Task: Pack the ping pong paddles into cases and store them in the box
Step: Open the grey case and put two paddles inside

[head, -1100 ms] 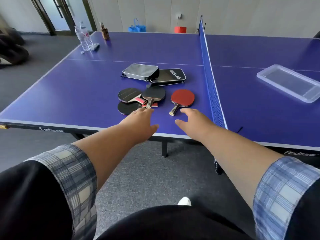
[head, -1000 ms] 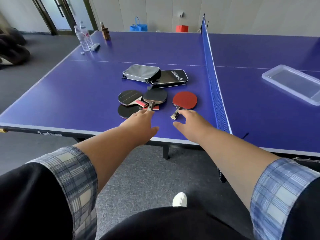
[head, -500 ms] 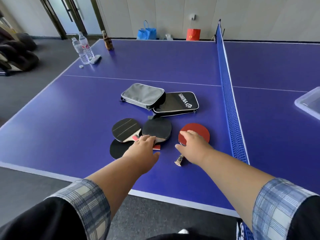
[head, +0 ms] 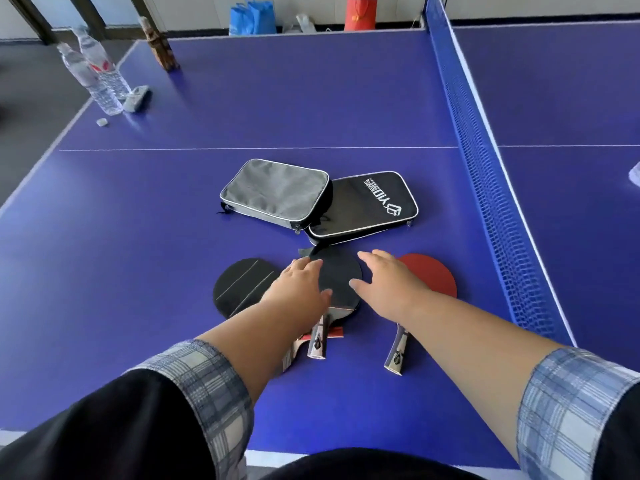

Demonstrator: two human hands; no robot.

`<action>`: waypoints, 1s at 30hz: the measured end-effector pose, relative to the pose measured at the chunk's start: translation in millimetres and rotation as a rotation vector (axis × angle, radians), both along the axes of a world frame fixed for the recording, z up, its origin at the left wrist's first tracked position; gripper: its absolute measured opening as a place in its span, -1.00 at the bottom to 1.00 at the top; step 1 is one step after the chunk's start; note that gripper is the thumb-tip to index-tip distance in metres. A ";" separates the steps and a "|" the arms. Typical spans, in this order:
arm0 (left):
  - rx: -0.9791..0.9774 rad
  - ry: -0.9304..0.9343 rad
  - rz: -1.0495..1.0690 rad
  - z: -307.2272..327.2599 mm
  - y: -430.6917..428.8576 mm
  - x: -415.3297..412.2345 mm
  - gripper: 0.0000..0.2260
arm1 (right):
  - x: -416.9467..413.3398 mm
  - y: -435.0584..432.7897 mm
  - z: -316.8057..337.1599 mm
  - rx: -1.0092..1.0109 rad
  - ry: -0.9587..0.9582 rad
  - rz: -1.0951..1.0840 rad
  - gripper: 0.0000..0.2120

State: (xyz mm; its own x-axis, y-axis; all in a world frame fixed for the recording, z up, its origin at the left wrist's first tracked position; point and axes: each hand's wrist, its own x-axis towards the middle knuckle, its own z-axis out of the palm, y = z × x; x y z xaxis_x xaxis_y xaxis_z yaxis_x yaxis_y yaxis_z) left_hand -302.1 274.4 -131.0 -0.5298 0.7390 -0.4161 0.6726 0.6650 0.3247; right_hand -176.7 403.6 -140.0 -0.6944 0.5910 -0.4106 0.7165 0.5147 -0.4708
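Observation:
Several paddles lie on the blue table: a black one with white lines at left, a black one in the middle, a red one at right. My left hand is stretched flat over the left and middle paddles. My right hand hovers with straight fingers between the middle and red paddles. Just beyond lie a grey case and a black case, both zipped.
The net runs along the right of the paddles. Two water bottles, a brown bottle and a small grey object stand at the far left corner. A clear box's edge shows at far right. Bags sit beyond the table.
I have stepped closer to the table. Both hands moved forward, from the paddle handles to over the paddle blades, toward the cases.

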 end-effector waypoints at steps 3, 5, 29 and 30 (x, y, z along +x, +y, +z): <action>0.015 -0.016 -0.003 -14.4 17.1 -52.6 -0.44 | -48.0 6.6 -5.1 -0.024 0.067 -0.098 -0.41; 0.060 -0.071 0.128 -23.6 28.9 -90.5 -0.49 | -82.8 12.2 -6.0 -0.111 0.150 -0.277 -0.52; 0.600 -1.116 1.189 -103.2 75.8 -193.9 -0.75 | -215.4 25.5 -71.7 -0.462 0.428 -0.948 -0.44; 0.613 -1.126 1.158 -98.9 71.5 -190.0 -0.76 | -210.3 21.9 -65.5 -0.487 0.450 -0.993 -0.37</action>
State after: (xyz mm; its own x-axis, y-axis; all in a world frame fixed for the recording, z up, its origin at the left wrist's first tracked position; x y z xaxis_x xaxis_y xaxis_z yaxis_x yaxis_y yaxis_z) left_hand -492.1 345.9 -229.9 -0.5283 0.3942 -0.7520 -0.7448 0.2101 0.6334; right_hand -387.0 425.5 -205.5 -0.1606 0.8008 -0.5770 0.4209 -0.4732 -0.7739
